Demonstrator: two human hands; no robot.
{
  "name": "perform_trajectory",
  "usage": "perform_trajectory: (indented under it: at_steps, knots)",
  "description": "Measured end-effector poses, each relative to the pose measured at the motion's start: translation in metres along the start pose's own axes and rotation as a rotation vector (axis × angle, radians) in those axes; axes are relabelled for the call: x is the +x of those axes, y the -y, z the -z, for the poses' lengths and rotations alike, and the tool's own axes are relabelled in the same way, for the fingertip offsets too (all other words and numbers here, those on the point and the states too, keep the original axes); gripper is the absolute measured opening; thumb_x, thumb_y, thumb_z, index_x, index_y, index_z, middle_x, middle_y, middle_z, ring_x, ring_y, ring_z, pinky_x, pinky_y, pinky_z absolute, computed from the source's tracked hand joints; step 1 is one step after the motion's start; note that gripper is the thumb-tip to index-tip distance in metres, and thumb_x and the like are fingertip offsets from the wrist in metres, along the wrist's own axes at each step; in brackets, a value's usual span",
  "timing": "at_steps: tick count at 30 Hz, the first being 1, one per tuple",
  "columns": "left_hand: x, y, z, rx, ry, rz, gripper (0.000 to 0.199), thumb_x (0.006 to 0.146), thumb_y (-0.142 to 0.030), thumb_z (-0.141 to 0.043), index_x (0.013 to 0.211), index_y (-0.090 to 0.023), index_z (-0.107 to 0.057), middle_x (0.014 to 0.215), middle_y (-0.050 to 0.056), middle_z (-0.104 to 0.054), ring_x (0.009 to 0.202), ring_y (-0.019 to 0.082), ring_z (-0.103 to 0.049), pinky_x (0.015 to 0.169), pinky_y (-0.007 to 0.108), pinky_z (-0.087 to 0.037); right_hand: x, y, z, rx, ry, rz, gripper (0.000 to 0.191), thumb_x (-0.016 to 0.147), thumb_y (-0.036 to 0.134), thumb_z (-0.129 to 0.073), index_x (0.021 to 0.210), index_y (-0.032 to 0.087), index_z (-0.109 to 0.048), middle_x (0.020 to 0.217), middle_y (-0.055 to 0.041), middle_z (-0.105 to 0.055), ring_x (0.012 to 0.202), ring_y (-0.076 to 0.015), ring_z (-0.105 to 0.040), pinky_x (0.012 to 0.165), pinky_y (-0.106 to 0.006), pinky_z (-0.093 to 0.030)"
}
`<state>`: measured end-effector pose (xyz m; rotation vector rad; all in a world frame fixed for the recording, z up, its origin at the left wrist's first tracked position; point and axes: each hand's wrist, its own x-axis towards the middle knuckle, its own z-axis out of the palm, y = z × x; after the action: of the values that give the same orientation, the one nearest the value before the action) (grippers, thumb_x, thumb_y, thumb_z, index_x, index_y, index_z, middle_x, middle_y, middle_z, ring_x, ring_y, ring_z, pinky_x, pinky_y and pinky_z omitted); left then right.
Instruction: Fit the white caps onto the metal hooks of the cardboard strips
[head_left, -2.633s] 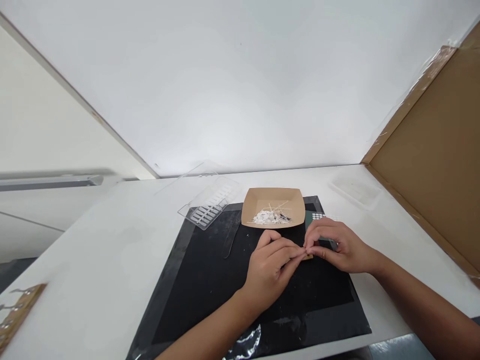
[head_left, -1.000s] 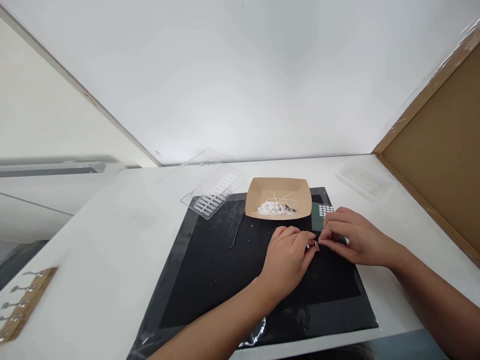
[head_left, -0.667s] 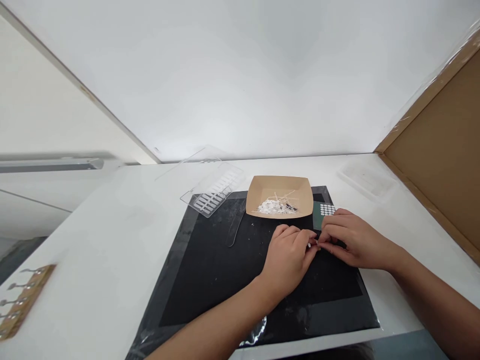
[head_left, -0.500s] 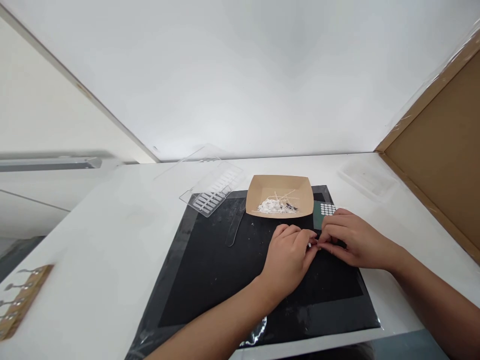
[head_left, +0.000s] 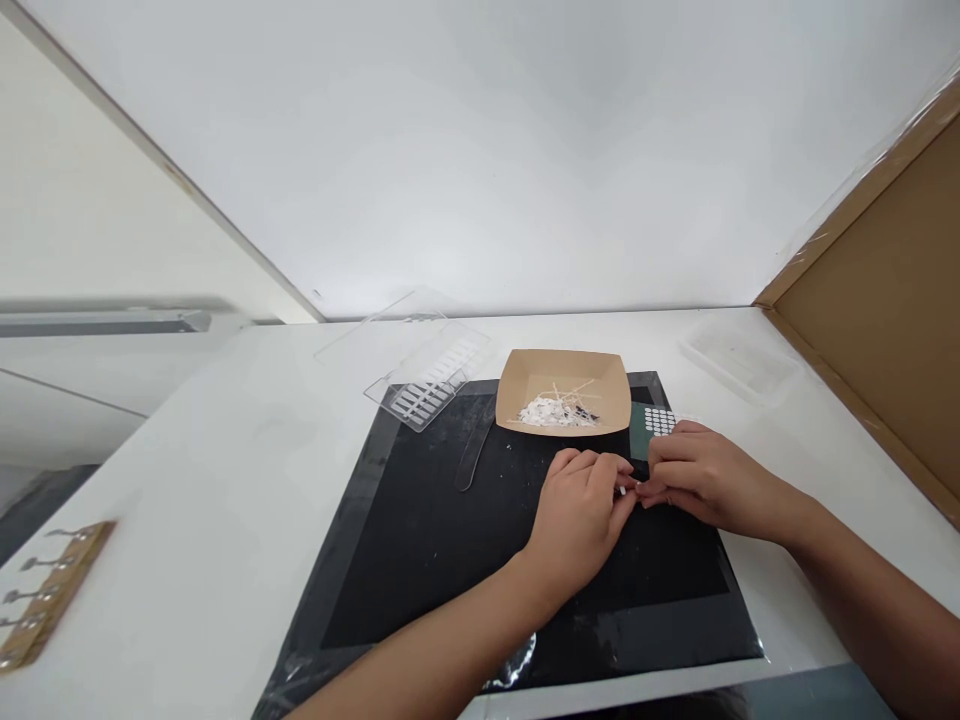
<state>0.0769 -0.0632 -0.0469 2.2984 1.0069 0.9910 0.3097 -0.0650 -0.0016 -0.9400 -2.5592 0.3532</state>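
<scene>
In the head view, the left hand had its grip pinching a small white piece, largely hidden by the fingers, above the right part of a black mat. The right hand met it, thumb and fingertips pinching at the piece's right end. Just beyond them sat a cardboard tray holding white shreds, with a green card beside it. A dark strip lay left of the tray, near a clear case overlapping the mat and white table.
</scene>
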Motion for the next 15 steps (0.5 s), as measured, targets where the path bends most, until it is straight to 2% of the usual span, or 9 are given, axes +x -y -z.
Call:
perform_trajectory:
  at_steps: [5, 9, 15]
  knots:
    - [0.0, 0.0, 0.0, -0.001, -0.002, -0.005, 0.027, 0.09, -0.011, -0.082, 0.103, -0.022, -0.061, 0.095, -0.003, -0.082, 0.092, 0.021, -0.076, 0.088, 0.042, -0.047, -0.002, -0.004, 0.006, 0.126, 0.033, -0.027, 0.014, 0.108, 0.031, -0.066, 0.101, 0.025, -0.077, 0.087, -0.0006, -0.067, 0.074, -0.0139, -0.06, 0.077, -0.031, -0.042]
    - [0.0, 0.0, 0.0, 0.001, 0.002, 0.003, 0.026, 0.091, -0.014, -0.083, 0.102, -0.022, -0.061, 0.098, -0.001, -0.083, 0.092, 0.023, -0.076, 0.088, 0.043, -0.047, -0.002, -0.01, 0.011, 0.201, -0.011, -0.112, 0.015, 0.106, 0.032, -0.067, 0.102, 0.024, -0.078, 0.086, -0.0032, -0.067, 0.077, -0.0162, -0.061, 0.072, -0.03, -0.046]
    - [0.001, 0.0, 0.001, 0.011, 0.018, 0.005, 0.024, 0.091, -0.014, -0.083, 0.102, -0.021, -0.062, 0.097, -0.001, -0.083, 0.092, 0.023, -0.076, 0.088, 0.042, -0.047, -0.001, -0.016, 0.006, 0.266, 0.018, -0.15, 0.017, 0.107, 0.034, -0.066, 0.105, 0.025, -0.08, 0.093, -0.0048, -0.068, 0.081, -0.0165, -0.063, 0.071, -0.029, -0.048]
